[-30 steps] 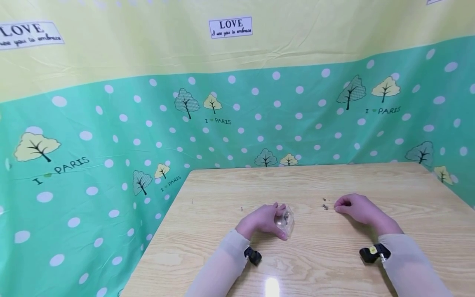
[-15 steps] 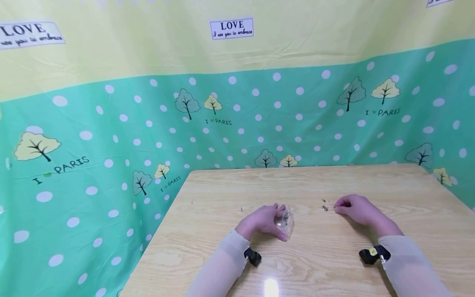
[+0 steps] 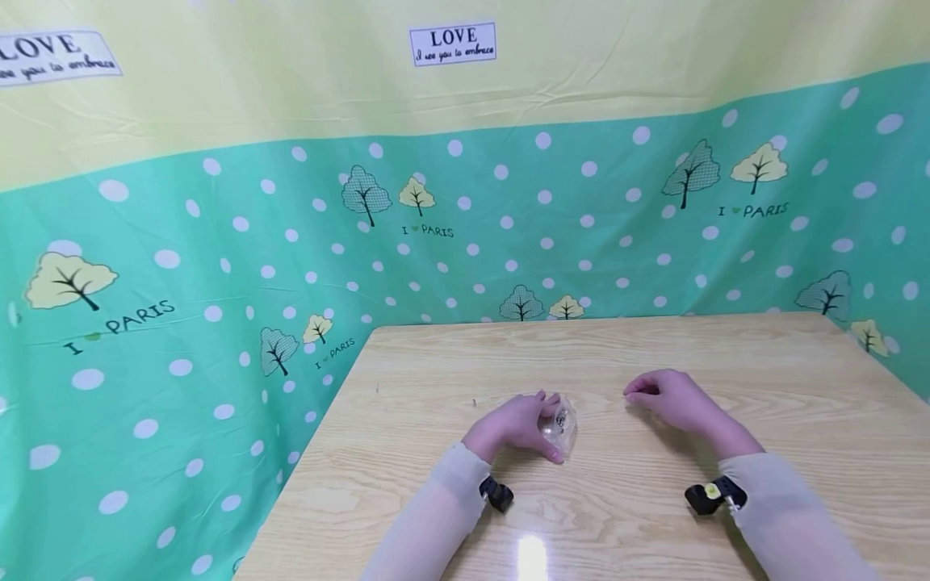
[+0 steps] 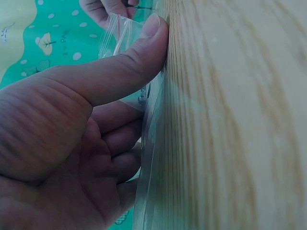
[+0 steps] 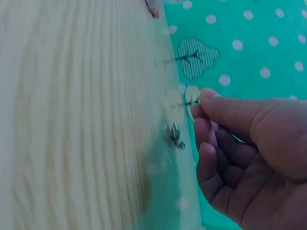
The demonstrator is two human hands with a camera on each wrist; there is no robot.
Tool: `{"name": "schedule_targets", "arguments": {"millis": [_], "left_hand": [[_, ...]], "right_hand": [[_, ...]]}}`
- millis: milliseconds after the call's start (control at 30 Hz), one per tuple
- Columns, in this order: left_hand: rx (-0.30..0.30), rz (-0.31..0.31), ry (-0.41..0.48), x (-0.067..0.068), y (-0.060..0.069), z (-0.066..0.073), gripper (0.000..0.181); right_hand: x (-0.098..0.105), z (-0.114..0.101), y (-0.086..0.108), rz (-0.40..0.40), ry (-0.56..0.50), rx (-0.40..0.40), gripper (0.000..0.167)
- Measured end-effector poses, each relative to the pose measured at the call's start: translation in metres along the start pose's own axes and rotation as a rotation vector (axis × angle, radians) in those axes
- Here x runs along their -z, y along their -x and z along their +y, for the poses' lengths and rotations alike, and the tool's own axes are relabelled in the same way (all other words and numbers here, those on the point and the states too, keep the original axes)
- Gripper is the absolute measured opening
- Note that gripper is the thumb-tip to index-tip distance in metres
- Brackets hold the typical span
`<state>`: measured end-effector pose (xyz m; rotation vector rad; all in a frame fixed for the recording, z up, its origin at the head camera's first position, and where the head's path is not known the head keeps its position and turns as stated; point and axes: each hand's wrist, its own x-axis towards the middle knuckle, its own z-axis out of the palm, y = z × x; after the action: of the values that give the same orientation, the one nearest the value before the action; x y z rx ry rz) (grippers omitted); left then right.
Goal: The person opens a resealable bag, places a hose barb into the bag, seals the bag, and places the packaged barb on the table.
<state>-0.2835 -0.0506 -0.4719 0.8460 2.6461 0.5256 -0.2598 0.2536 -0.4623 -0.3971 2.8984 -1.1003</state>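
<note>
My left hand (image 3: 519, 424) holds a clear plastic zip bag (image 3: 565, 428) low over the table, thumb on its near side and fingers behind. A few small dark metal pieces (image 3: 560, 420) show inside. My right hand (image 3: 676, 399) is to the right of the bag, thumb and index fingertips brought together. Anything between those tips is too small to make out. In the right wrist view a small cluster of loose metal pieces (image 5: 173, 135) lies on the table just beside the fingertips. The head view has this cluster hidden behind the right hand.
The light wood table (image 3: 436, 363) ends at a green and yellow printed curtain (image 3: 436, 266) at the back and left. A tiny dark piece (image 3: 475, 402) lies left of the left hand, another small mark (image 3: 377, 389) farther left. Each wrist wears a black camera (image 3: 497, 494).
My right hand has moved left toward the bag, over the spot where the loose pieces showed. The left hand and the bag have hardly moved. The head view has tipped slightly.
</note>
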Motion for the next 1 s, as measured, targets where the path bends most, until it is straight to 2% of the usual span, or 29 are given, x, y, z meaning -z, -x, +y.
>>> {"name": "schedule_targets", "arguments": {"millis": [267,467,1000], "left_hand": [[-0.003,0.000,-0.010,0.000,-0.001,0.000,0.097],[-0.006,-0.006,-0.002,0.000,-0.001,0.000,0.096],[0.001,0.000,0.012,0.000,0.000,-0.001,0.100]], "right_hand": [[-0.015,-0.017,-0.004,-0.019,-0.029,0.049,0.015],[-0.025,-0.024,-0.004,-0.053,-0.059,0.045,0.012],[-0.040,-0.041,-0.003,-0.072,-0.063,0.124,0.009]]}}
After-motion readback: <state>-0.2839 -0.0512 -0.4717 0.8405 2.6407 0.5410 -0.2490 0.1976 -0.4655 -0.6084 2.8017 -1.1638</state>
